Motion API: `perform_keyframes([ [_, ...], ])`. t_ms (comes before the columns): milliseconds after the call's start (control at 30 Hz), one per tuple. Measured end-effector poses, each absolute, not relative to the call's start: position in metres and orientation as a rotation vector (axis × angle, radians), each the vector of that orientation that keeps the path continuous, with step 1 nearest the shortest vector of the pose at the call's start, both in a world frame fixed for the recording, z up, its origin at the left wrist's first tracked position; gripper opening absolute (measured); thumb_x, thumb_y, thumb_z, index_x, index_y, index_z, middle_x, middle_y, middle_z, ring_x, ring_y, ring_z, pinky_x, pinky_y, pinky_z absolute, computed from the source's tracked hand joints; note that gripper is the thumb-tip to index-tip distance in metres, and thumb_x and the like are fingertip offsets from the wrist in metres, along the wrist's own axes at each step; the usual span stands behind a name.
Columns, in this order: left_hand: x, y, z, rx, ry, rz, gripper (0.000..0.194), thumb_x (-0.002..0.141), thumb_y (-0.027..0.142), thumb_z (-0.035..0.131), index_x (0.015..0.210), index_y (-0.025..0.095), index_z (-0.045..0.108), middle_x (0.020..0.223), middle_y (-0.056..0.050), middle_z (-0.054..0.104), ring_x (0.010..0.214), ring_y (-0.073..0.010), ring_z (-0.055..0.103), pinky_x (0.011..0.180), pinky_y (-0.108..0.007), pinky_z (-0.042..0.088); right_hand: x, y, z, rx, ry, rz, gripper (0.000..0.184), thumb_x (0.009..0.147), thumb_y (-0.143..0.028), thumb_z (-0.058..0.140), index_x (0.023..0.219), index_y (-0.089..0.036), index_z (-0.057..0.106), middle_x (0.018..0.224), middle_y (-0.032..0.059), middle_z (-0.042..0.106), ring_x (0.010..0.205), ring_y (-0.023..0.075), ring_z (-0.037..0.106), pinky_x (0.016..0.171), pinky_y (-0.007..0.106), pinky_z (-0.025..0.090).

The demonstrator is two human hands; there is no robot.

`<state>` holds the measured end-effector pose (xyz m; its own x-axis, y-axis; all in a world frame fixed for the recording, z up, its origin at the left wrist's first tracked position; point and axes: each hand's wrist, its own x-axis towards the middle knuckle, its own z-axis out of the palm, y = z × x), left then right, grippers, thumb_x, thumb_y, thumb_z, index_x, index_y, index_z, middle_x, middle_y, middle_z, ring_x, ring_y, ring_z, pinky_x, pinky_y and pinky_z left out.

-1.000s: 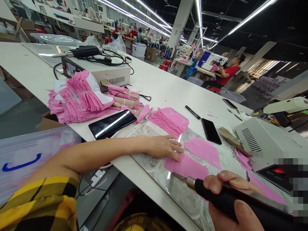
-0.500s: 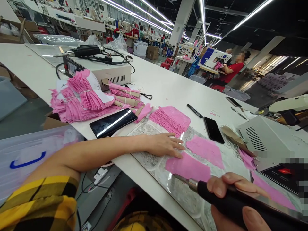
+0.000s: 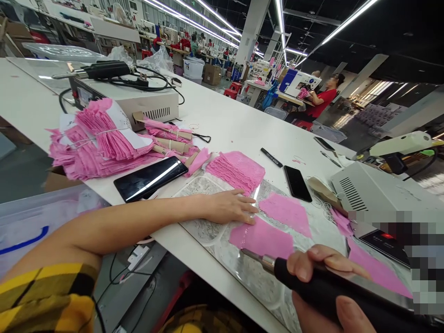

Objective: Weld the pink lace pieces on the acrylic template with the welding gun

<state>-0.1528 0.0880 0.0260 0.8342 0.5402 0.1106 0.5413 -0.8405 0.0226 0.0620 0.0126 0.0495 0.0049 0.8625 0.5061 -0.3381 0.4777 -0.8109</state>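
My left hand (image 3: 229,206) lies palm down with its fingers spread, the fingertips at the edge of a flat pink fabric piece (image 3: 265,238) on a clear, patterned mat (image 3: 204,229). In my right hand (image 3: 322,268) is a cutting tool (image 3: 284,272) with a thick black handle and a narrow metal tip. That tip points left, close to the near edge of the same fabric piece; I cannot tell whether it touches. Just beyond lies a second pink piece (image 3: 287,215). A fanned stack of pink pieces (image 3: 239,169) sits past my left fingers.
Left on the white table (image 3: 215,120) are bundled pink pieces (image 3: 104,138), a large phone (image 3: 151,178), and a grey box (image 3: 149,104) with another black-handled tool (image 3: 107,70) on top. A marker (image 3: 271,157), another phone (image 3: 297,183) and a second box (image 3: 374,189) stand right.
The view has turned slightly, so everything sits a little further left. Both hands and the tool keep nearly the same places over the fabric.
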Motion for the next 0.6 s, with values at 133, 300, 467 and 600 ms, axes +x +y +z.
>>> perform_keyframes([
  [133, -0.152, 0.089, 0.022, -3.004, -0.892, -0.235, 0.039, 0.090, 0.008, 0.048, 0.120, 0.028, 0.062, 0.139, -0.005, 0.051, 0.134, -0.0246, 0.040, 0.111, -0.044, 0.029, 0.066, 0.011, 0.046, -0.546, -1.257, 0.996, 0.019, 0.076, -0.028, 0.054, 0.091, -0.017, 0.057, 0.088, 0.0047, 0.054, 0.062, 0.0127, 0.051, 0.056, 0.032, 0.044],
  [300, -0.151, 0.090, 0.021, -3.019, -0.911, -0.232, 0.041, 0.088, 0.007, 0.049, 0.120, 0.029, 0.062, 0.140, -0.004, 0.050, 0.135, -0.0240, 0.038, 0.111, -0.044, 0.028, 0.070, 0.011, 0.049, -0.565, -1.315, 1.016, 0.020, 0.077, -0.031, 0.058, 0.092, -0.017, 0.058, 0.089, 0.0045, 0.054, 0.063, 0.0137, 0.052, 0.058, 0.034, 0.046],
  [467, -0.149, 0.090, 0.022, -2.992, -0.906, -0.214, 0.040, 0.088, 0.008, 0.050, 0.120, 0.028, 0.062, 0.140, -0.005, 0.050, 0.135, -0.0241, 0.038, 0.111, -0.045, 0.029, 0.064, 0.009, 0.057, -0.575, -1.280, 1.005, 0.019, 0.077, -0.033, 0.061, 0.088, -0.018, 0.059, 0.085, 0.0034, 0.054, 0.062, 0.0132, 0.051, 0.056, 0.032, 0.045],
  [600, -0.149, 0.089, 0.024, -2.963, -0.880, -0.191, 0.038, 0.089, 0.009, 0.049, 0.121, 0.026, 0.061, 0.140, -0.006, 0.050, 0.134, -0.0252, 0.039, 0.110, -0.046, 0.031, 0.062, 0.007, 0.058, -0.591, -1.271, 0.981, 0.017, 0.078, -0.033, 0.060, 0.086, -0.018, 0.058, 0.084, 0.0028, 0.054, 0.061, 0.0130, 0.050, 0.056, 0.032, 0.045],
])
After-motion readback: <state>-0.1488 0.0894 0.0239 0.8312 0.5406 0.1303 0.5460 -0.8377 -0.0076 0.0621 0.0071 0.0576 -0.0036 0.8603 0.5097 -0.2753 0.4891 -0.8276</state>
